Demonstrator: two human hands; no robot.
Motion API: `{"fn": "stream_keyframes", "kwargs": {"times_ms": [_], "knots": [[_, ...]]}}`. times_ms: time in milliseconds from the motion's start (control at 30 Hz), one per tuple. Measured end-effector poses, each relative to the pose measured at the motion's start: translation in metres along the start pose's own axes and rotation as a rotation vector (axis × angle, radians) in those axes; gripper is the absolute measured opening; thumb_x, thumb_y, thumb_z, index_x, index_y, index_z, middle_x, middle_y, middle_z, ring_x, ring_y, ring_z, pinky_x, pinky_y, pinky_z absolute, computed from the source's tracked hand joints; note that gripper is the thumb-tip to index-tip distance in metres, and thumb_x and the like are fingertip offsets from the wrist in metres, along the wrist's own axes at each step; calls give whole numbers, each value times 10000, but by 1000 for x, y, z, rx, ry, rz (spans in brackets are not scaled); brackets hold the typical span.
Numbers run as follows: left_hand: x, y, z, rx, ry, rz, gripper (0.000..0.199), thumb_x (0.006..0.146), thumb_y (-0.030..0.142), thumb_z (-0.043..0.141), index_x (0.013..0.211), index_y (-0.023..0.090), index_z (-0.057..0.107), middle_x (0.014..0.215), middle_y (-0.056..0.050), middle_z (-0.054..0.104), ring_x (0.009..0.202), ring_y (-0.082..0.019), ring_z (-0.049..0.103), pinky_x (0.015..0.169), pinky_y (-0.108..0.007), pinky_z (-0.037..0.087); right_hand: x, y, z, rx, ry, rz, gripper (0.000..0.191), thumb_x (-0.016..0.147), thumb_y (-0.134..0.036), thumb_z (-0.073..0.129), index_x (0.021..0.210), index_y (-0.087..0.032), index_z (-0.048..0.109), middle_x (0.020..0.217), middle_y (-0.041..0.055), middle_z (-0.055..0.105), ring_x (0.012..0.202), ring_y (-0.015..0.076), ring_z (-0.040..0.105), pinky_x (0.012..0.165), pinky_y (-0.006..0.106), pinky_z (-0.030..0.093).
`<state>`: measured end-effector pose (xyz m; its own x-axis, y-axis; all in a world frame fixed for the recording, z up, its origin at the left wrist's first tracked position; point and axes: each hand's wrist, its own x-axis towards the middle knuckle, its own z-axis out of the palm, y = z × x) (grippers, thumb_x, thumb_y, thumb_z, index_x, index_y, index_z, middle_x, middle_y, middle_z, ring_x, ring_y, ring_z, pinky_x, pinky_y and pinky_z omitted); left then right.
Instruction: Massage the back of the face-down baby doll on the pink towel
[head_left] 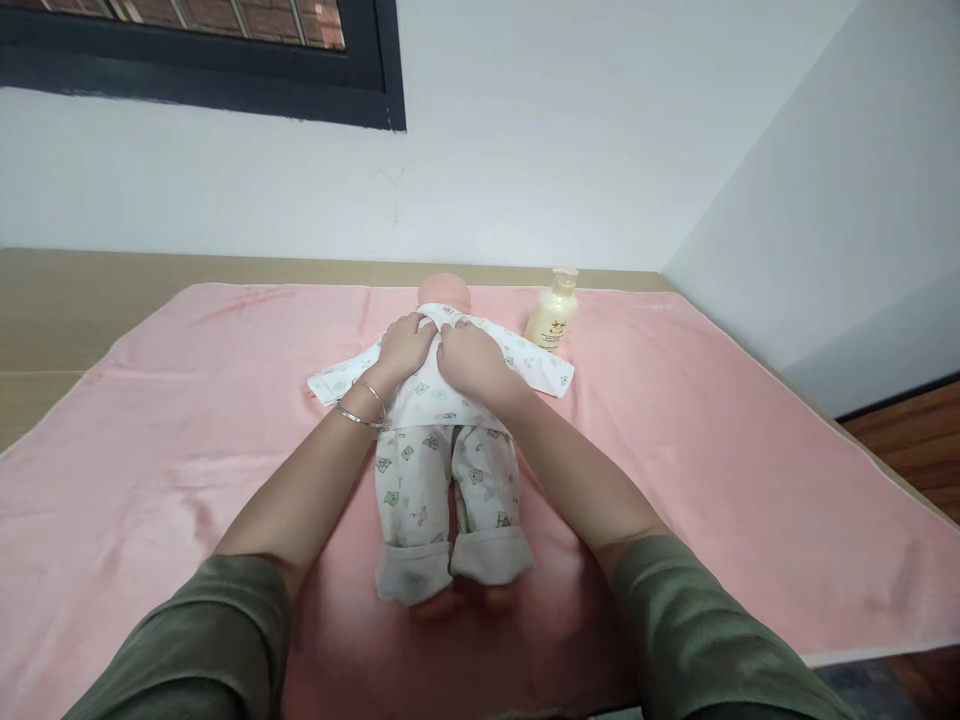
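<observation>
A doll (444, 290) lies on a pink cloth (187, 450), its head toward the wall and its feet toward me. It wears a white printed top (431, 397) with the sleeves spread to both sides, and matching trousers (416, 480) with turned-up cuffs. My left hand (406, 347) is closed on the top's fabric near the neck. Close beside it, my right hand (472, 358) has its fingers curled on the same upper part of the top. The doll's face cannot be made out.
A pale yellow pump bottle (553, 312) stands on the cloth just beyond the right sleeve. Behind the table edge (90, 270) rises a white wall, with a dark window frame (225, 85) at the upper left. Another wall borders the right side.
</observation>
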<state>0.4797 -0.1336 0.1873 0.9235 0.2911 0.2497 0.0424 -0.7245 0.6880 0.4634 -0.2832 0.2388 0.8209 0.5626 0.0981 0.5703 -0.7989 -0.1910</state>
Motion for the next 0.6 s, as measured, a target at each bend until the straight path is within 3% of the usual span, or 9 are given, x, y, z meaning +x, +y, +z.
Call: {"fn": "stream_keyframes", "kwargs": {"times_ms": [100,200,300,400,600], "knots": [[-6,8,1,146,-58,5,439,980,378,358,1183,167,684,1267,-209,711,1213,-387,632,1051,-523,484,6,6,4,65,-5,15,452,1005,-171,302,1316,-89,620,1390,222,645,1298,340,598,1079,473,493],[-21,25,8,291,-52,27,484,991,351,351,1297,91,623,1347,-284,637,1313,-434,554,1126,-588,414,21,33,12,184,0,114,535,1056,-392,292,1476,-141,509,1599,167,497,1465,376,454,1206,606,358],[-31,37,15,315,-42,58,482,965,287,400,1369,86,569,1445,-285,567,1410,-434,465,1180,-602,352,33,56,19,238,-5,176,663,1035,-571,311,1582,-206,392,1695,110,377,1532,421,350,1239,710,218],[-26,33,14,269,-45,13,444,943,263,436,1332,127,603,1437,-251,593,1401,-405,496,1186,-571,357,32,55,20,178,-21,113,663,1049,-529,279,1585,-153,387,1671,153,408,1499,412,402,1233,659,264],[-2,10,-1,200,-100,-79,435,994,366,341,1120,150,697,1262,-244,709,1231,-403,639,1052,-534,464,13,16,9,43,-36,31,516,1051,-275,280,1409,-11,542,1496,264,564,1390,373,510,1149,490,416]]}}
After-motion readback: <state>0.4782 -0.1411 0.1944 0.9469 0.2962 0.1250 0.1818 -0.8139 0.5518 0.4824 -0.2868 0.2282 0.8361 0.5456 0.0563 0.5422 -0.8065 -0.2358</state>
